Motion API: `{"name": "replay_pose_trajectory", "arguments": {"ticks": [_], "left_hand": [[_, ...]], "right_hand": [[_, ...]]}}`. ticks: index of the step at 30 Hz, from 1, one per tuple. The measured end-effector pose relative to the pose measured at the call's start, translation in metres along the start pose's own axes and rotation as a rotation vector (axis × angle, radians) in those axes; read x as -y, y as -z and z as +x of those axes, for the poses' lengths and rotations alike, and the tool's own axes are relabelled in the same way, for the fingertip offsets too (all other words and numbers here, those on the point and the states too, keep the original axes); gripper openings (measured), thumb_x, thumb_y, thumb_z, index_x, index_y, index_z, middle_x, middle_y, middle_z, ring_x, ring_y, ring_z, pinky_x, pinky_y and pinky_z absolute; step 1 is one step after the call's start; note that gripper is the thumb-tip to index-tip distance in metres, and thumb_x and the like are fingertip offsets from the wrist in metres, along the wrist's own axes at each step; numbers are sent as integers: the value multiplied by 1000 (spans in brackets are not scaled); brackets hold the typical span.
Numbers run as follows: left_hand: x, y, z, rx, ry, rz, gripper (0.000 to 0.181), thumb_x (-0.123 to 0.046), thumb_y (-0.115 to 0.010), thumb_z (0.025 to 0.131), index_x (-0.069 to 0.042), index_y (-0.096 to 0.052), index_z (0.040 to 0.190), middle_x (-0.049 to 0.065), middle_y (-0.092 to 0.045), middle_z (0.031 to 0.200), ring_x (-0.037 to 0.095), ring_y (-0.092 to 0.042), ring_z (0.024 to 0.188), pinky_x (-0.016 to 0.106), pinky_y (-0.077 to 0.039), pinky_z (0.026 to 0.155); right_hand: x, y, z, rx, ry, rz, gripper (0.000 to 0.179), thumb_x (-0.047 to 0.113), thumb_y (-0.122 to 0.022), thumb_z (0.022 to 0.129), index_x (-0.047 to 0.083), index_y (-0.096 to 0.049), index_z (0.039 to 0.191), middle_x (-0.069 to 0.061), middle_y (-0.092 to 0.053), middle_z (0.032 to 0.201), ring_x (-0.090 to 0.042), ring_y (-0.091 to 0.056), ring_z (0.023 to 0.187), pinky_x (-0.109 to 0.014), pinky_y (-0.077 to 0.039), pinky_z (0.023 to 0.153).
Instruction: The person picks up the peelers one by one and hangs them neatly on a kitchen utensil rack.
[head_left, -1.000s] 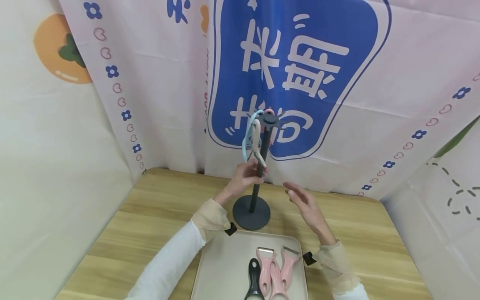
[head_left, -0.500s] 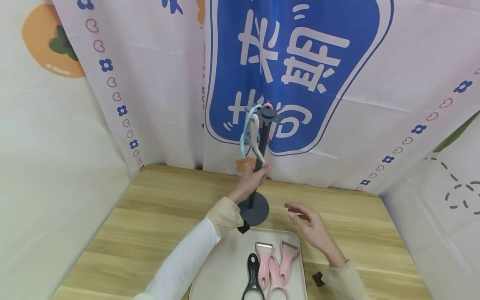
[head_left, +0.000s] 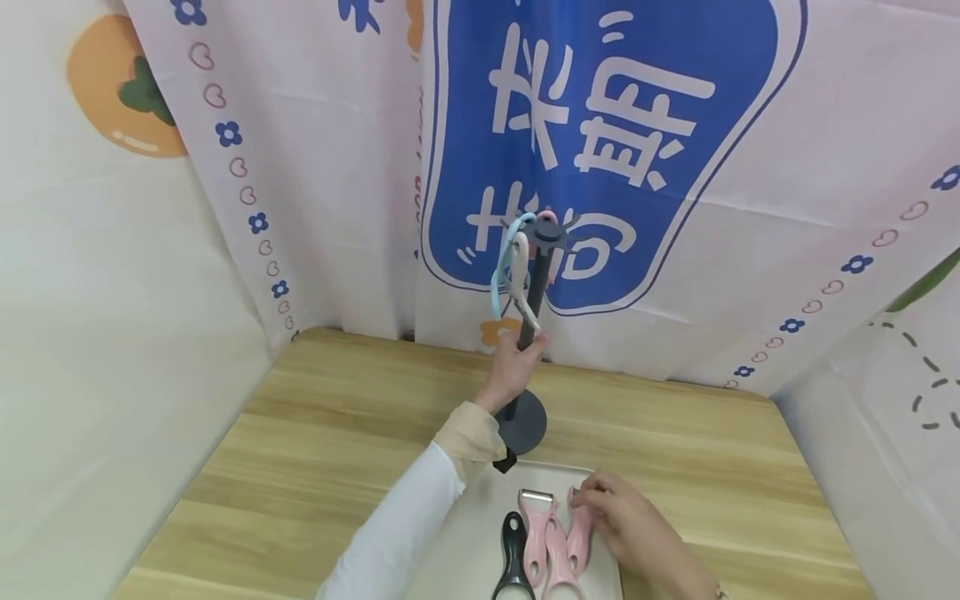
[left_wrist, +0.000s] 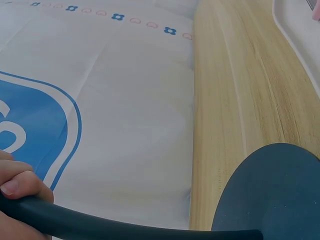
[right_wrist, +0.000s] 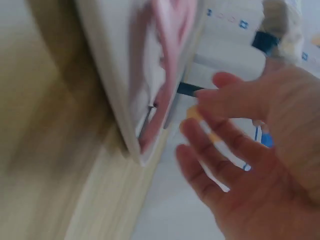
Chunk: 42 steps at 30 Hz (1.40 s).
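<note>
My left hand [head_left: 513, 367] grips the dark pole [head_left: 537, 292] of an upright stand; in the left wrist view its fingers [left_wrist: 25, 185] curl round it. A light blue looped item [head_left: 497, 283] and an off-white one [head_left: 519, 267] hang from the stand's top hooks, with something pink partly hidden behind. Over the tray's far right corner, my right hand [head_left: 637, 529] hovers at the head of the rightmost pink peeler [head_left: 580, 537], which it partly covers. The right wrist view has those fingers [right_wrist: 200, 175] loosely bent, apart from the peeler, holding nothing.
The pale tray [head_left: 457, 550] also holds two other pink peelers [head_left: 536, 542] and a black peeler [head_left: 513, 546]. The stand's round base [head_left: 525, 423] sits just behind it on the wooden table [head_left: 262, 483]. A printed cloth [head_left: 352, 208] hangs along the table's back edge.
My left hand has settled its grip round the pole. My right hand has come down from the air beside the stand to the rightmost pink peeler.
</note>
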<state>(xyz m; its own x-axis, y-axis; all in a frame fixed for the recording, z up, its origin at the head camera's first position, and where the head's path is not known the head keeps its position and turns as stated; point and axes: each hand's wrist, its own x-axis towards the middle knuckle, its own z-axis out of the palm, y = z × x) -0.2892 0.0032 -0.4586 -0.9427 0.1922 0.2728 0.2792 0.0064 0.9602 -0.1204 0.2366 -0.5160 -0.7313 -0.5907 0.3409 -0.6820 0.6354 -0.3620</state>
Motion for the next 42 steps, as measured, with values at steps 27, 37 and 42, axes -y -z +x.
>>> {"name": "replay_pose_trajectory", "arguments": {"ticks": [27, 37, 42], "left_hand": [[2, -4, -2, -44, -26, -29, 58, -28, -60, 109, -17, -42, 55, -12, -34, 48, 8, -26, 43, 26, -22, 42], [1, -5, -2, -52, -19, -25, 58, -25, -58, 109, -17, -42, 54, -13, -33, 46, 7, -26, 42, 26, -22, 42], [2, -5, -3, -53, -29, -12, 58, -25, -58, 109, -17, -40, 54, -11, -33, 47, 8, -25, 42, 25, -22, 42]], "right_hand": [[11, -5, -7, 158, -125, -173, 23, 0, -82, 88, 21, -84, 98, 8, -59, 106, -7, -57, 89, -33, -59, 81], [13, 14, 0, -119, -1, -198, 39, -11, -92, 70, 17, -82, 96, 1, -65, 112, -10, -66, 91, -28, -60, 77], [12, 29, 10, -217, 15, -140, 42, -10, -93, 69, 15, -80, 101, 3, -64, 115, -9, -66, 92, -18, -56, 77]]}}
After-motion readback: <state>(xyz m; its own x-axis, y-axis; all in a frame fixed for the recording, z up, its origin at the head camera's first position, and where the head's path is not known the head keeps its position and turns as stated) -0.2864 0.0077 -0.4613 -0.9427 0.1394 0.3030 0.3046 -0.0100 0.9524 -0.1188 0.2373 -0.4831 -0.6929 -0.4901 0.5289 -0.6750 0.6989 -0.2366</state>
